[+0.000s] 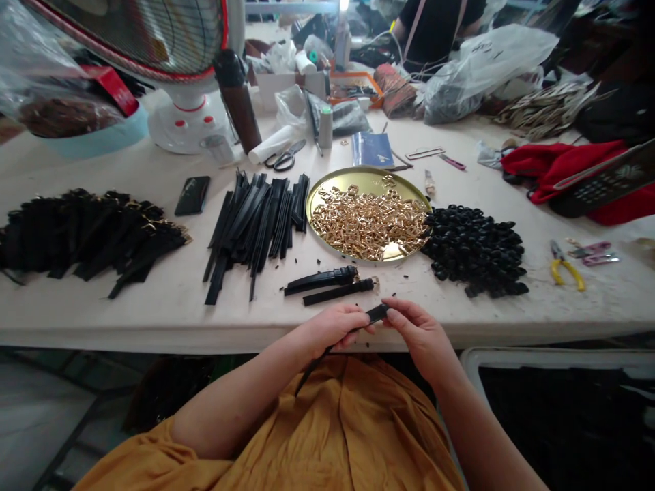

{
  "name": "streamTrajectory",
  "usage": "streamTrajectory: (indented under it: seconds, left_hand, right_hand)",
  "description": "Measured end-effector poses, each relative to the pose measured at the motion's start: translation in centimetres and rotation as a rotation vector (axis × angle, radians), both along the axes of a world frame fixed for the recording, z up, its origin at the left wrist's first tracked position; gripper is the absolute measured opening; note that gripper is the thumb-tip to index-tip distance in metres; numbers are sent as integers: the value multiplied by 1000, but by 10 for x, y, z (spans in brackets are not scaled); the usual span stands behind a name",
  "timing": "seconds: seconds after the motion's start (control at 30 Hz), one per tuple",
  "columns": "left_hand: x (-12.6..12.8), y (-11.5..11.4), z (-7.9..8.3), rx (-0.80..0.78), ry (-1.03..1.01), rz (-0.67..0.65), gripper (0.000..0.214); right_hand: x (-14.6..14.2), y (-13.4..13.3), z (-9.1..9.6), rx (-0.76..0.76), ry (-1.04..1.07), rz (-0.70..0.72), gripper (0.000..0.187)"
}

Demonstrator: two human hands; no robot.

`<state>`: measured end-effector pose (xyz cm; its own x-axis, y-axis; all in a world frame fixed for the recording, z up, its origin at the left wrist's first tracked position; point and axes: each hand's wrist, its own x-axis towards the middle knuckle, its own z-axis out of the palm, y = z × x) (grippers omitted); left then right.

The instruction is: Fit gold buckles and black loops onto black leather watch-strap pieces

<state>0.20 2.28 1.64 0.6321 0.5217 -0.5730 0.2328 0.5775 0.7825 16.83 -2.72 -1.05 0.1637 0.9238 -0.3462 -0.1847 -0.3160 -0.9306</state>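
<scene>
Both hands meet at the table's near edge on one black strap [377,313]. My left hand [335,326] is closed around its middle, and the strap's long end hangs down over my lap. My right hand [417,331] pinches the strap's upper end between thumb and fingers. Just beyond my hands two finished black straps [327,285] with buckles lie on the table. Farther back stands a round gold tray [327,187] of gold buckles. A heap of small black loops [473,249] lies to the tray's right, and loose black straps [256,221] lie to its left.
A large pile of buckled black straps [86,235] lies at far left. Yellow-handled pliers [565,266] and red cloth [557,167] are at right. A fan [179,82], scissors [284,158], a blue booklet [372,149] and plastic bags crowd the back. Another person sits across the table.
</scene>
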Motion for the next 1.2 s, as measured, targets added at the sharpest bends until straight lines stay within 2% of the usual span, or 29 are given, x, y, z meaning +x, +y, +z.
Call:
streamTrajectory:
  seconds: [0.1, 0.2, 0.33, 0.43, 0.57, 0.7, 0.8, 0.93, 1.07, 1.2]
  left_hand:
    - [-1, 1, -1, 69, 91, -44, 20]
    - [-2, 0, -1, 108, 107, -100, 20]
    - [-2, -3, -2, 114, 91, -46, 21]
    - [-3, -6, -5, 142, 123, -13, 20]
    - [-3, -14, -7, 389, 194, 24, 25]
    - [-2, -23, -5, 613, 224, 54, 30]
    - [-2, -25, -3, 671, 259, -31, 31]
    - [-3, -20, 1, 713, 257, -191, 32]
    - [1, -20, 2, 777, 303, -229, 32]
    - [3, -22, 1, 827, 349, -220, 32]
  right_hand:
    - [1, -2, 4, 20, -171, 45, 27]
    - [0, -4, 5, 16, -241, 81, 30]
    - [-3, -8, 4, 6, -195, 59, 28]
    - [-5, -12, 5, 47, -235, 37, 24]
    - [-9, -16, 6, 122, -378, 47, 22]
    - [-14, -20, 5, 67, -220, 70, 25]
    - [-14, -24, 3, 43, -118, 44, 28]
    - [-7, -25, 1, 27, -120, 69, 29]
    - [-6, -24, -4, 65, -171, 167, 24]
    - [-6, -23, -10, 131, -237, 131, 19]
